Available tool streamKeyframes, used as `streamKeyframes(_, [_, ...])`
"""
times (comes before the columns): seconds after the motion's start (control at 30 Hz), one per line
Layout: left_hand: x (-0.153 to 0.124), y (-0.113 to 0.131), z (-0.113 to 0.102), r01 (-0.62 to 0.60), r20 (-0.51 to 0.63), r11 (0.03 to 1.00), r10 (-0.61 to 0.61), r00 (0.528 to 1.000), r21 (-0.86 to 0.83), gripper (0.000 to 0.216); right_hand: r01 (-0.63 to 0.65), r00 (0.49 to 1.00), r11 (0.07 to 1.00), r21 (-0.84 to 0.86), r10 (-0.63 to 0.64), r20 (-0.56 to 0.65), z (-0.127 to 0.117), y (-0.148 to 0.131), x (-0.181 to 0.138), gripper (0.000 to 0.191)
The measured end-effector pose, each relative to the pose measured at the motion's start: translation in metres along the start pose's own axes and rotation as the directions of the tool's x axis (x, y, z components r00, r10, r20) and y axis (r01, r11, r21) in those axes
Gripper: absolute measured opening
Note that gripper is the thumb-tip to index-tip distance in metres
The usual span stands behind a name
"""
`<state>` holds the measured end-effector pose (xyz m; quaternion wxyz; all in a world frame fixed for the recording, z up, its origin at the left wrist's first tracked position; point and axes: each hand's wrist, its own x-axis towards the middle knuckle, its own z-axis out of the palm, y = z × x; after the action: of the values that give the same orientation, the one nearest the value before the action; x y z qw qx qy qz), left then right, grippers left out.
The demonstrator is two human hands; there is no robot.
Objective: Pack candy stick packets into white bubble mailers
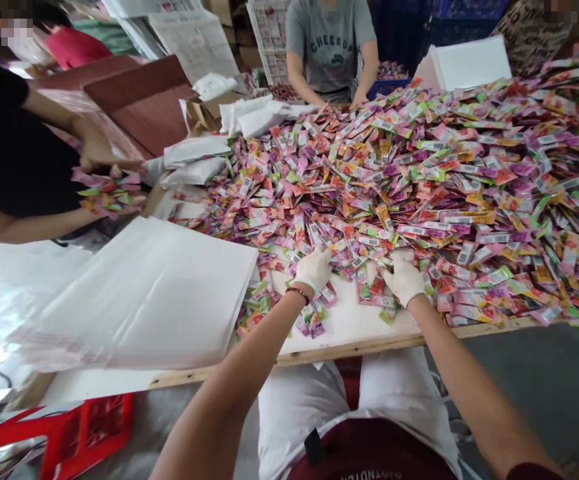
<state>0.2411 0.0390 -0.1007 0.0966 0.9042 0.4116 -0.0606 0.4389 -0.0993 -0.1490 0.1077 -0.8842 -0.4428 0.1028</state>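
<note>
Sachets (394, 173), far too many for me to count, lie in one heap across the middle and right of the desk (344, 327): slim, flat, glossy, in pink, purple, orange and green. I have two hands at its near side, both in white cloth gloves. The left hand (313, 270), one beaded bracelet (298, 293) at its wrist, sits with curled fingers among loose sachets; the right hand (404, 279) reaches into more. I cannot tell whether either grip is closed on one. One stack of smooth white sheets (144, 293) lies left. I count two co-workers beside the desk, one far in grey (330, 50), one left in black (9, 140). Bare white room shows between my hands, ending near at a rough wooden edge (369, 347)
</note>
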Motion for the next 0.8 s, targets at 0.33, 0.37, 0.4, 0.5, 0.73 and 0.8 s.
streamKeyframes(0.33, [-0.032, -0.020, 0.026, 0.042, -0.037, 0.999, -0.041, 0.998, 0.012, 0.025, 0.170, 0.983, 0.985, 0.033, -0.167, -0.073, 0.019, 0.017, -0.019, 0.038])
streamKeyframes(0.37, [-0.036, -0.022, 0.024, 0.044, -0.051, 0.999, -0.044, 0.998, 0.013, 0.026, 0.180, 0.980, 0.982, 0.065, -0.173, -0.101, 0.020, 0.018, -0.018, 0.035])
streamKeyframes(0.4, [-0.039, -0.025, 0.022, 0.046, -0.077, 0.999, -0.045, 0.996, 0.017, 0.026, 0.198, 0.973, 0.974, 0.109, -0.182, -0.139, 0.020, 0.020, -0.017, 0.032])
streamKeyframes(0.5, [-0.051, -0.038, 0.014, 0.036, -0.199, 0.999, -0.036, 0.979, -0.005, 0.030, 0.291, 0.928, 0.921, 0.259, -0.206, -0.311, 0.018, 0.026, -0.014, 0.028])
streamKeyframes(0.73, [-0.068, -0.077, 0.002, 0.013, -0.159, 0.977, -0.048, 0.986, -0.213, 0.043, 0.338, 0.919, 0.874, 0.349, -0.227, -0.322, 0.006, 0.027, -0.013, 0.021])
streamKeyframes(0.8, [-0.069, -0.087, 0.004, 0.019, -0.126, 0.973, -0.049, 0.991, -0.228, 0.042, 0.347, 0.929, 0.842, 0.413, -0.249, -0.273, 0.007, 0.023, -0.010, 0.020])
